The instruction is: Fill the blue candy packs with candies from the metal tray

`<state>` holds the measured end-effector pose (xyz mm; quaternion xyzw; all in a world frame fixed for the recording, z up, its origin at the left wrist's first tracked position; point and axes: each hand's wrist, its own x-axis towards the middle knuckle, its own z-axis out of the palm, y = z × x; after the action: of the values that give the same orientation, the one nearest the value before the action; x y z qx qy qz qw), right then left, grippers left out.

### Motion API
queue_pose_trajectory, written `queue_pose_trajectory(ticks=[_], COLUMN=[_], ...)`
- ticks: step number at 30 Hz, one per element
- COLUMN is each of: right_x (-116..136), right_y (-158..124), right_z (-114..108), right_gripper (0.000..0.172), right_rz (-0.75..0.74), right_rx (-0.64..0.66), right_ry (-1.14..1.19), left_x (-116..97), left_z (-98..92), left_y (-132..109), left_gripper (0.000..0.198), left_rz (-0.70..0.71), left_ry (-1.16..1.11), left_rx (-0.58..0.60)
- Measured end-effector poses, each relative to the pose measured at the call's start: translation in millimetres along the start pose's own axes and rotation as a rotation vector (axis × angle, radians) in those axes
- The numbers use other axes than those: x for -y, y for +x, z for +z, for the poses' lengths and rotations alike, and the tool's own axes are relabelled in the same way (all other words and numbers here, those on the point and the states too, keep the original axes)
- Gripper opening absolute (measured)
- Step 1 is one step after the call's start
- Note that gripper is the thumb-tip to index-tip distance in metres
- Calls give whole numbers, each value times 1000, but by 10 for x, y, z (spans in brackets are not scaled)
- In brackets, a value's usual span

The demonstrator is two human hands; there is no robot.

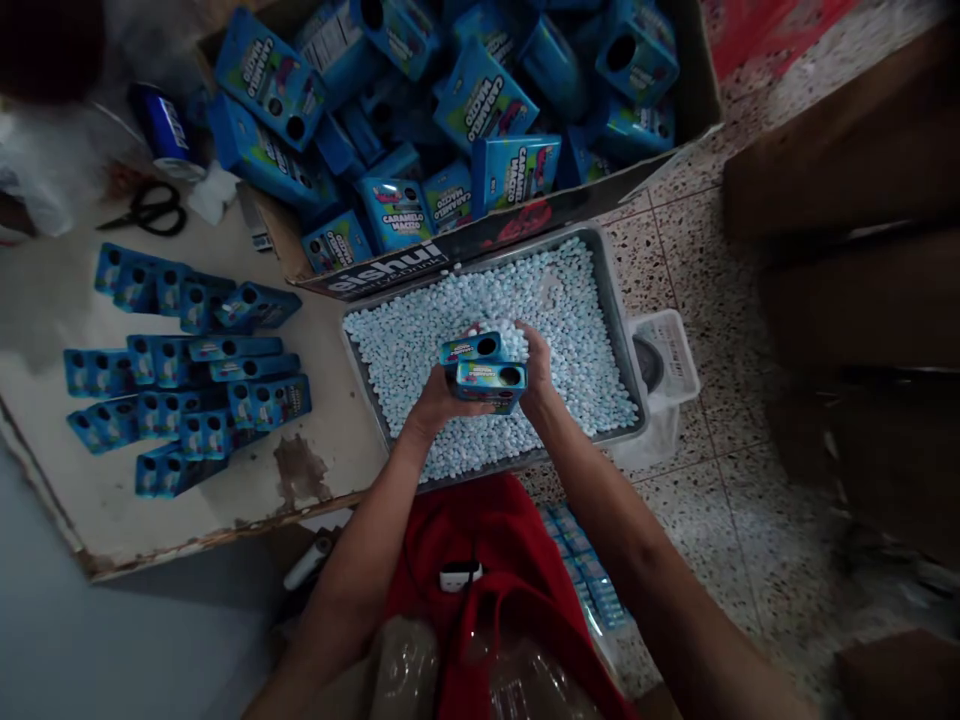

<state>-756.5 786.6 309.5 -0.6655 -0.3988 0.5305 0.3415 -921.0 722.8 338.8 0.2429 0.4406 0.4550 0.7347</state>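
My left hand (435, 405) is wrapped round two blue candy boxes (491, 378), each with a dark round hole in its top face. Cupped at their far side, my right hand (536, 370) holds a heap of small pale candies (511, 340) against the boxes. Both hands are over a metal tray (628, 345) spread with the same pale blue and white candies. Its far fingers are partly hidden behind the boxes, so how tightly the right hand closes is hard to see.
A large cardboard box (637, 185) full of blue candy boxes stands beyond the tray. On the table (337, 400) at left are rows of blue boxes (180, 415), scissors (154, 208) and a blue can (166, 130). A clear plastic container (679, 355) sits right of the tray; brown cartons (847, 150) stand farther right.
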Motion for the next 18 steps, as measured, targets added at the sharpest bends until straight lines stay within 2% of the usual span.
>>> queue_pose_trajectory(ticks=[2,4,7,10,14,18], right_x=[71,190,434,708,986,1067], right_y=[-34,-100,-285,-529,-778,-842], right_z=[-51,-83,-102,-97,-69,-33], right_gripper=[54,48,40,33,31,27], right_rz=[144,220,249,177,-34,-191], right_rx=[9,37,126,221,278,322], right_ry=[281,463,723,950,858,688], left_x=[-117,-200,-235,-214,-197,-175], left_z=[-48,-172,-375,-457,-417,-411], left_y=[-110,-211,-301,-329,-355,-385], left_gripper=[86,88,83,70,64,67], left_rz=[113,193,241,329,412,440], left_ry=[149,359,680,859,925,960], left_rx=[-31,-127,-218,-181,-117,-82])
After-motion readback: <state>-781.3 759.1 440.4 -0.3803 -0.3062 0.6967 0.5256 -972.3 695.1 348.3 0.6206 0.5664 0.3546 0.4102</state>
